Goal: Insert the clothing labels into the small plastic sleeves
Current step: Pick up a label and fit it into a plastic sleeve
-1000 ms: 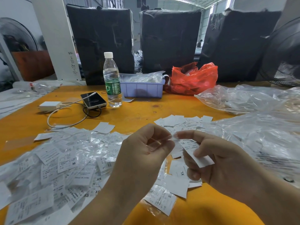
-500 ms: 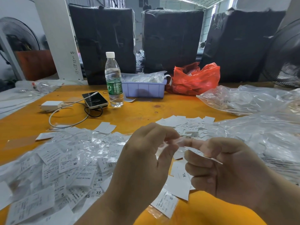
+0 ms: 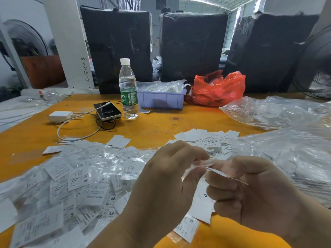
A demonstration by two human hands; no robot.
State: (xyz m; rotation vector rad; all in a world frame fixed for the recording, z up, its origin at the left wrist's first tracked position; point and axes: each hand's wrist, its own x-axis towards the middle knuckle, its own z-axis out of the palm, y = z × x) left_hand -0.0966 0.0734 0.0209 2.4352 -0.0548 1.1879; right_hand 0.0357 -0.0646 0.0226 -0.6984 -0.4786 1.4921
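The right hand (image 3: 254, 190) has turned its label (image 3: 226, 175) from face-up a second ago to edge-on, leading corner now at the mouth of the sleeve (image 3: 198, 164) pinched in the left hand's (image 3: 168, 178) curled fingers. Both hands hold above the sleeved pile (image 3: 75, 185). Insertion appears just begun, not seated.

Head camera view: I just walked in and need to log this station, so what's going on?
A person is bagging clothing labels at an orange table. The left hand pinches a small clear sleeve; the right hand holds a white label edge-on at its mouth, not visibly inside yet. Sleeved labels lie heaped at left, loose labels behind the hands.
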